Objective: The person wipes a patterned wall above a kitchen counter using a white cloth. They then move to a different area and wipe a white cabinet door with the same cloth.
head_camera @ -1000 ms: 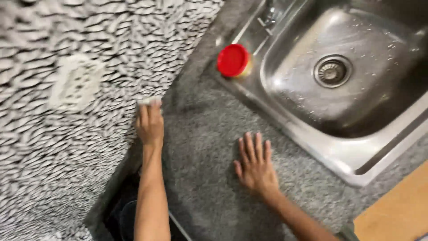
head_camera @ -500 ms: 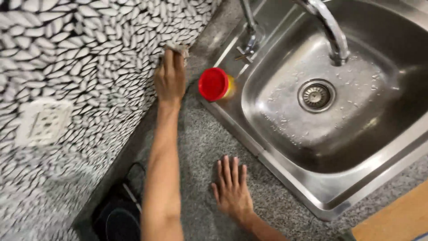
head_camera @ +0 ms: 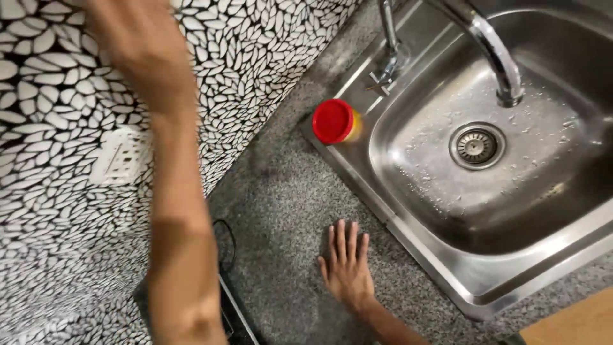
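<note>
Lower middle of the frame: right hand [head_camera: 347, 268] pressed flat on the speckled grey counter [head_camera: 287, 191], fingers straight and slightly spread, gripping nothing, just beside the sink's near rim.
Upper left: left hand [head_camera: 143, 45] raised up against the black-and-white leaf-pattern wall [head_camera: 255, 64], pretty blurred, so can't tell if fingers are curled or clamped on anything.
Left edge, mid-height: white wall outlet [head_camera: 121, 156], just left of the raised forearm.
Upper middle: container with red lid [head_camera: 333, 121], yellowish body, sitting on the sink's corner ledge, well apart from both hands.
Right half: steel sink [head_camera: 447, 281], round drain [head_camera: 477, 145] in the basin, droplets and specks around it.
Top right: chrome faucet [head_camera: 491, 54] arching over the basin.
Bottom left: dark object with a cord [head_camera: 223, 239], half hidden behind the arm.
</note>
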